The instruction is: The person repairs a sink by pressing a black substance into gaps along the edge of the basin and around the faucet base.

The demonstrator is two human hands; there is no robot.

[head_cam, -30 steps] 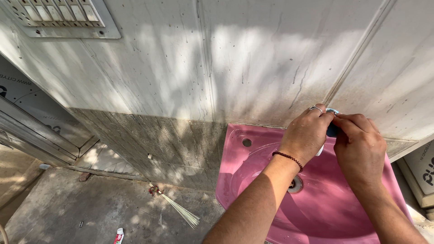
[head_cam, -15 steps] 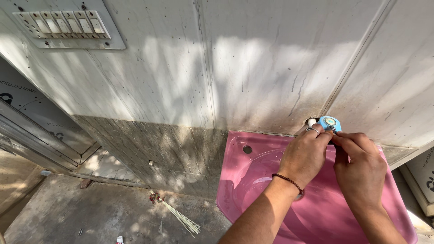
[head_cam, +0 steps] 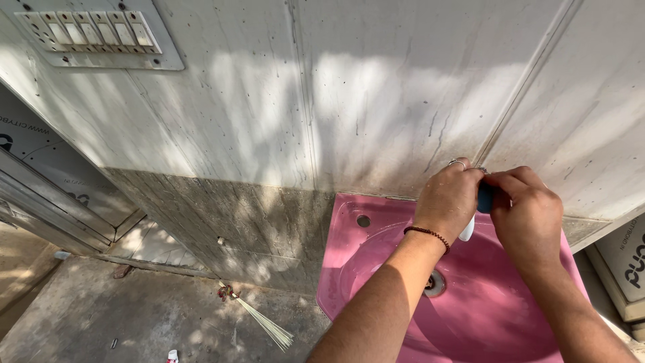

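A pink wash basin (head_cam: 349, 269) is fixed to a stained pale wall. Above its back rim sits a small tap with a dark blue handle (head_cam: 485, 197) and a white spout (head_cam: 467, 230). My left hand (head_cam: 449, 199), with a ring and a dark bead bracelet, is closed around the tap from the left. From the right, my right hand (head_cam: 529, 216) pinches the blue handle. Both hands hide most of the tap. No water shows in the basin, and its drain (head_cam: 435, 283) is open to view.
A white switch panel (head_cam: 94, 33) hangs high on the wall at the left. On the concrete floor lie a small straw broom (head_cam: 259, 320) and a little tube (head_cam: 173, 355). Panels lean at the far left, and a printed box (head_cam: 625, 262) stands at the right.
Half a second ago the tap's blue top showed above my fingers. Now both hands have closed over it again, and the view has shifted a little.
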